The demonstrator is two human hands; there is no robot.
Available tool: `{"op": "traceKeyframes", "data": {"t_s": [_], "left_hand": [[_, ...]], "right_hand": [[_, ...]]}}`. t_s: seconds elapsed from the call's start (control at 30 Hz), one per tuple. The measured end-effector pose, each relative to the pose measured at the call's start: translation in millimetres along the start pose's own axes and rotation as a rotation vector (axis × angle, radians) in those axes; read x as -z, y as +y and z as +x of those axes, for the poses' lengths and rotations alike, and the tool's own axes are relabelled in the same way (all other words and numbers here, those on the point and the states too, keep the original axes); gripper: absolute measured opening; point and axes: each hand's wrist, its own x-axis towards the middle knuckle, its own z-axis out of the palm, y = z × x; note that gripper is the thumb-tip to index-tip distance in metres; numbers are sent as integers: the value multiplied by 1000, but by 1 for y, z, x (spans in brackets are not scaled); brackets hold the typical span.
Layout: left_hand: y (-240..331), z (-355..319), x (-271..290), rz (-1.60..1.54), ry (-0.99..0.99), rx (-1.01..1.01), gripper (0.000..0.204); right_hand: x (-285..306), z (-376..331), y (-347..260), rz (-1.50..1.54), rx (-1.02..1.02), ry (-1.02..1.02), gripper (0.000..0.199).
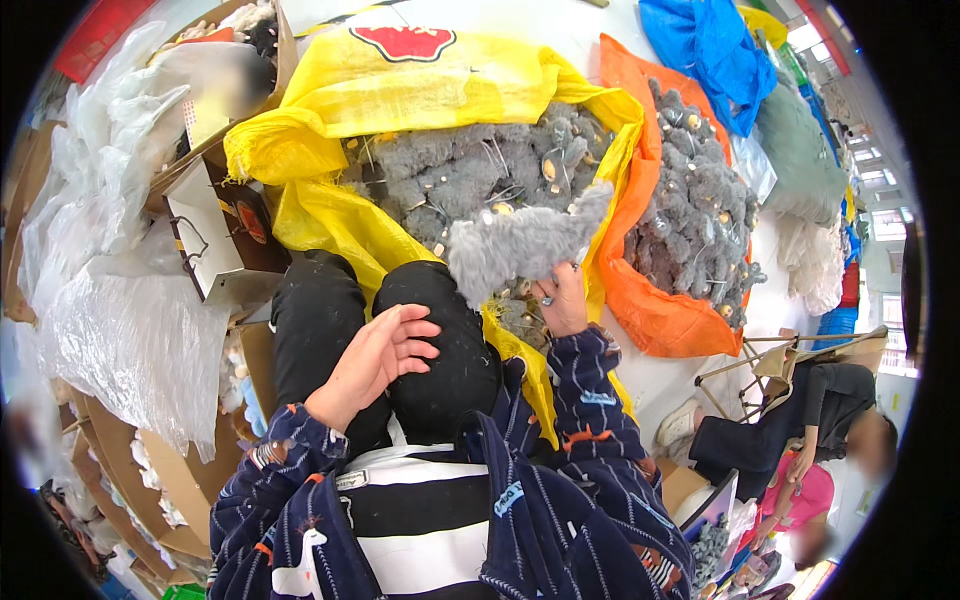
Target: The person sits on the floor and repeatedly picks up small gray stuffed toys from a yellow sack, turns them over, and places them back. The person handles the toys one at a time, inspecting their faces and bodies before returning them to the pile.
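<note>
My right hand (pixel 563 300) pinches the lower edge of a long grey furry plush piece (pixel 515 245), stretched out sideways above my knees. Its fingertips are partly hidden by the fur. My left hand (pixel 380 358) hovers over my black-trousered lap with the fingers apart and nothing in them. Just beyond my knees lies a wide-open yellow woven sack (pixel 400 95), filled with many similar grey plush pieces (pixel 440 170) that show small tan parts and loose threads.
To the right, an orange sack (pixel 640 290) holds more grey plush (pixel 690 200). Blue sacking (pixel 705 60) lies beyond it. Clear plastic sheeting (pixel 140 330), a white-and-black box (pixel 215 235) and cardboard boxes (pixel 190 480) crowd my left. A seated person (pixel 770 420) is at the lower right.
</note>
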Motion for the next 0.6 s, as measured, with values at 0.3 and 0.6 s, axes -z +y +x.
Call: {"op": "traceKeyframes", "data": {"t_s": [0.3, 0.6], "left_hand": [[-17, -29, 2, -35, -278, -75, 65], [-37, -46, 10, 557, -70, -315, 68]], "right_hand": [[-80, -88, 23, -124, -270, -159, 33], [-116, -100, 20, -283, -1, -131, 28]]}}
